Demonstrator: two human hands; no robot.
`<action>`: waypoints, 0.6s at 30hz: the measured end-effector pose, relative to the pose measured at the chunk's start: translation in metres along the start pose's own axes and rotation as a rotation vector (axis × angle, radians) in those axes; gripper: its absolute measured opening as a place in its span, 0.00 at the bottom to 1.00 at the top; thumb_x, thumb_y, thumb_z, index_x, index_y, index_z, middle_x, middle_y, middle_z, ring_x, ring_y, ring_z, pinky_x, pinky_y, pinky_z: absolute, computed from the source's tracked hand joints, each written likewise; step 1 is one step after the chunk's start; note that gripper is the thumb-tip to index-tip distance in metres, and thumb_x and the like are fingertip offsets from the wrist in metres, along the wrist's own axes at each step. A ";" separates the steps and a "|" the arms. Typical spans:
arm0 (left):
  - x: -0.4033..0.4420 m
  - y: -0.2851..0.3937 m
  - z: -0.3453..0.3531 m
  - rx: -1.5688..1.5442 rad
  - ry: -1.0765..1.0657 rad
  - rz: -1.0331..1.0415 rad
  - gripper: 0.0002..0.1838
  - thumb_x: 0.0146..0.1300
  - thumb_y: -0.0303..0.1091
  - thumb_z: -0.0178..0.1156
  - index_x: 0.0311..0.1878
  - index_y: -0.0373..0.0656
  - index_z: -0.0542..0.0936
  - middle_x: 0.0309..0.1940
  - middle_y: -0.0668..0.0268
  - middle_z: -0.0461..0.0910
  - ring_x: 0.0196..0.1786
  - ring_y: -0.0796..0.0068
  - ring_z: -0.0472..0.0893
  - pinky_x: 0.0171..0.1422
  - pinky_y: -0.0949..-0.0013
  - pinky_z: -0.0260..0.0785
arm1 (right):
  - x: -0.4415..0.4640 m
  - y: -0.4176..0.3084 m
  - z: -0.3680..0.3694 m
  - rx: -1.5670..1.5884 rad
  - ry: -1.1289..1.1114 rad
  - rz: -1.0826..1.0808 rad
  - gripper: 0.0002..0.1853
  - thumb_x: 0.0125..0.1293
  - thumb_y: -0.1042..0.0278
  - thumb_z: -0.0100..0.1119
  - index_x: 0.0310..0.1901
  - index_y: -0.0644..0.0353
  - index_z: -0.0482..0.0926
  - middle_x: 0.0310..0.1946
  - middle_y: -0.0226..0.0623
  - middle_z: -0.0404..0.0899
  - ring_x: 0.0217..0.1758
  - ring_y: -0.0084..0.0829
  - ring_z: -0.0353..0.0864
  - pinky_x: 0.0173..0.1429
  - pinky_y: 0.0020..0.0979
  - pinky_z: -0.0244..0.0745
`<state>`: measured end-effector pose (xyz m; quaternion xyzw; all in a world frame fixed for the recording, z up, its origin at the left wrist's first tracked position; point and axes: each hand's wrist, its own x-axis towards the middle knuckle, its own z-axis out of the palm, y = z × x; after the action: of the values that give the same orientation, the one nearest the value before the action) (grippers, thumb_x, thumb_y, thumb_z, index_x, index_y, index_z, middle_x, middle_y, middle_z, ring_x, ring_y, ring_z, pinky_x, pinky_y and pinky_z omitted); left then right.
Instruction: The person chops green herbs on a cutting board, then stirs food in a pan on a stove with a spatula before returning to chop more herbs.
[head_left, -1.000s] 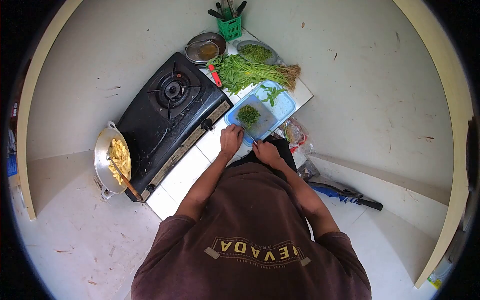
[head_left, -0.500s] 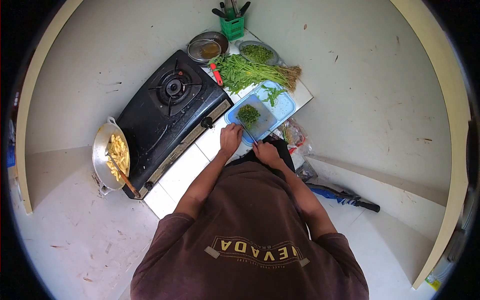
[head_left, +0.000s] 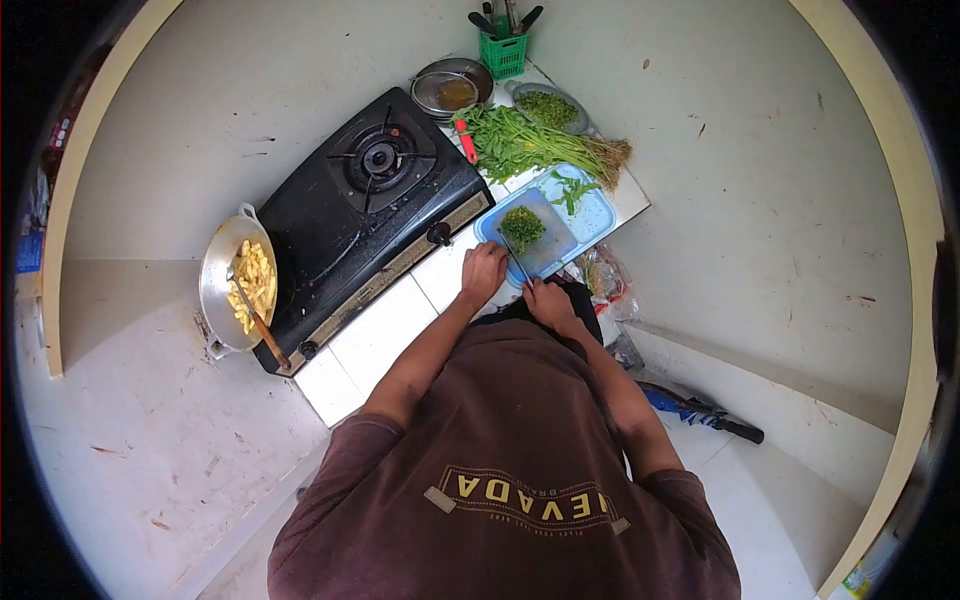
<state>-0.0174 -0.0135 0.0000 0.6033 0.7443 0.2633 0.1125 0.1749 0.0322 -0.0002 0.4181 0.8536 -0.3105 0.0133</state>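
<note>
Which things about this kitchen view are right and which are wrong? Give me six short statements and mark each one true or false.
1. The right hand holds a knife. True.
2. The pile of chopped greens by the blade lies in the green basket. False: it lies within the blue tray.
3. The left hand is holding the red handle. False: the red handle lies by the leafy stems, apart from both hands.
4. A wooden-handled utensil rests in the pan. True.
5. The stove is white on top. False: its top is black.
6. The pan contains yellowish pieces. True.
</note>
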 end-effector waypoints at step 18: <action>0.001 0.000 0.002 -0.037 0.016 -0.011 0.04 0.61 0.30 0.63 0.37 0.45 0.86 0.36 0.61 0.81 0.45 0.56 0.81 0.48 0.53 0.69 | 0.024 -0.012 0.000 -0.013 -0.067 0.018 0.26 0.76 0.48 0.49 0.42 0.70 0.79 0.29 0.64 0.83 0.38 0.63 0.85 0.47 0.57 0.81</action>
<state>-0.0169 -0.0125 -0.0013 0.5951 0.7433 0.2813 0.1193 0.1511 0.0440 -0.0008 0.4149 0.8510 -0.3184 0.0474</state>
